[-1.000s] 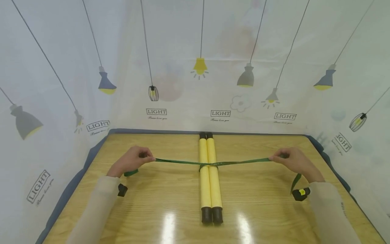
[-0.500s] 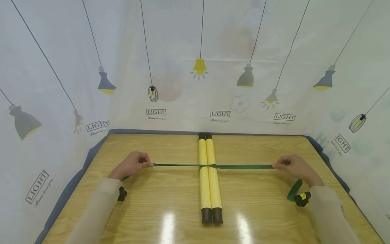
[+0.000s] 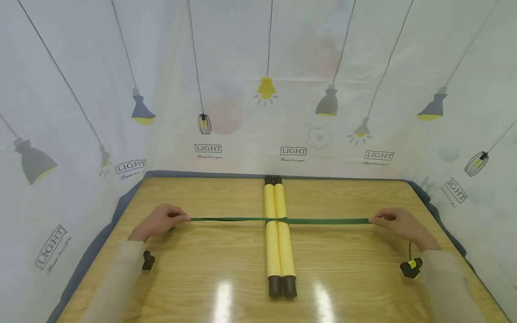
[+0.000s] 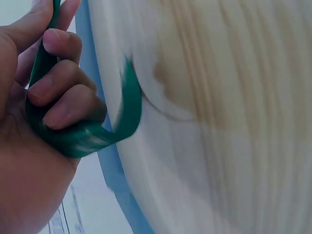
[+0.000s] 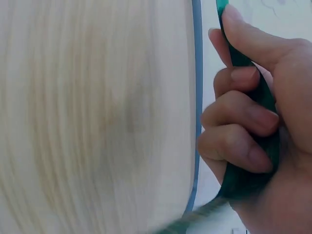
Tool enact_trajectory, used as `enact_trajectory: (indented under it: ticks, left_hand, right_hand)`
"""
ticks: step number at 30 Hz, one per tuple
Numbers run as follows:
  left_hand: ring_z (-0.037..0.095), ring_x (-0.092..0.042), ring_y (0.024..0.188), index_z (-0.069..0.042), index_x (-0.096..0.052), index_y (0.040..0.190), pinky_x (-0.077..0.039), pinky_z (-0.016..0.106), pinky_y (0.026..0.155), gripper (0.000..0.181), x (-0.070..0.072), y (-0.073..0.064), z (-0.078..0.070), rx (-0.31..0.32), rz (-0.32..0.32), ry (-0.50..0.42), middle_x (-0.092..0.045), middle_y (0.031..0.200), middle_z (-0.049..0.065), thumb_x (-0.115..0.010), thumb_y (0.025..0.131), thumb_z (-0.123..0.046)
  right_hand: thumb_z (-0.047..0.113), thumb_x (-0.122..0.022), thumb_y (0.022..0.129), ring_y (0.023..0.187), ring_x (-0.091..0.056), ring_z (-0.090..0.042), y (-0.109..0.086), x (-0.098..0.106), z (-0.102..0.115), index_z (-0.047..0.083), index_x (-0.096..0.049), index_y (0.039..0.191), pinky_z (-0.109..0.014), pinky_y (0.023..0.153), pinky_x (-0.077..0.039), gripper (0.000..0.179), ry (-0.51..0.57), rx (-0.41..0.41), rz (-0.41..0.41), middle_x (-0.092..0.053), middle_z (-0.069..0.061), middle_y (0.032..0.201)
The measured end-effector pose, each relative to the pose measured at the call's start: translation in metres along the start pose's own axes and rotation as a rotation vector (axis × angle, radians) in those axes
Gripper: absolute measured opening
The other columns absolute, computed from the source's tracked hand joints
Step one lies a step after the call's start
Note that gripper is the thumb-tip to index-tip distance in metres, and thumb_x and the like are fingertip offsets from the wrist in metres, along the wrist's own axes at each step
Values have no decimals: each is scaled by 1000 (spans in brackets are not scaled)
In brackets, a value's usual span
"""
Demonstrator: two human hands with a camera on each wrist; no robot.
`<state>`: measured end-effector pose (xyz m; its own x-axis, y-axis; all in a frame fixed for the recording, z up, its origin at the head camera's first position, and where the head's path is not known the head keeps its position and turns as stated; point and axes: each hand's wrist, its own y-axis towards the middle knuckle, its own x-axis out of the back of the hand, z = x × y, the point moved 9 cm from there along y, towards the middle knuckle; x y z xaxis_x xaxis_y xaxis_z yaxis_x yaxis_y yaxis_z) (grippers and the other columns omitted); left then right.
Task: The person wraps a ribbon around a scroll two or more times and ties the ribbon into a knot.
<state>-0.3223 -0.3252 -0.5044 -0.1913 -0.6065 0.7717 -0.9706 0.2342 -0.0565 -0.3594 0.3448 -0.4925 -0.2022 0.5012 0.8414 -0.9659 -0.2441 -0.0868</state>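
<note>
Two yellow sticks with black end caps (image 3: 280,251) lie side by side on the wooden table. A green ribbon (image 3: 329,221) goes round their middle, with its ends drawn out nearly level to both sides. My left hand (image 3: 161,220) pinches the left end between thumb and finger. In the left wrist view the ribbon's tail (image 4: 129,102) runs through the palm under curled fingers and hangs loose. My right hand (image 3: 397,224) pinches the other end. Its curled fingers (image 5: 239,114) lie over the ribbon in the right wrist view, and the tail trails off below.
The wooden table (image 3: 210,260) has a blue edge at the back and sides. A white sheet (image 3: 250,54) printed with lamps stands round it on three sides. A small black device (image 3: 411,268) sits at the right wrist, another (image 3: 148,260) at the left.
Both hands have moved outward, away from the sticks, and somewhat toward the near side. The ribbon between them is longer and straighter. The sticks stay in place.
</note>
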Motion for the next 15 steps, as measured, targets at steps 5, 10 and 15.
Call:
enact_trajectory:
  ticks: [5,10,15]
  left_hand:
    - [16,-53,73,-11,-79,104,-42,31,69,35,21,-19,21,71,-19,12,-69,88,7,-61,103,-41]
    - [14,-59,84,-9,-79,107,-48,32,75,30,39,-36,32,61,-49,38,-73,98,6,-64,102,-36]
    - [10,-59,88,-12,-77,99,-48,31,79,13,48,-49,40,43,-94,80,-73,97,2,-73,96,-24]
  right_hand:
    - [49,-64,100,102,-66,-37,-7,17,-18,12,-75,117,-50,82,-54,42,-55,18,-73,-69,-24,124]
    - [46,-61,102,120,-57,-54,-13,26,-39,5,-72,123,-65,93,-48,47,-75,3,-93,-61,-33,133]
    - [48,-58,104,118,-56,-54,-20,27,-58,3,-70,124,-64,90,-48,51,-88,-50,-76,-60,-34,132]
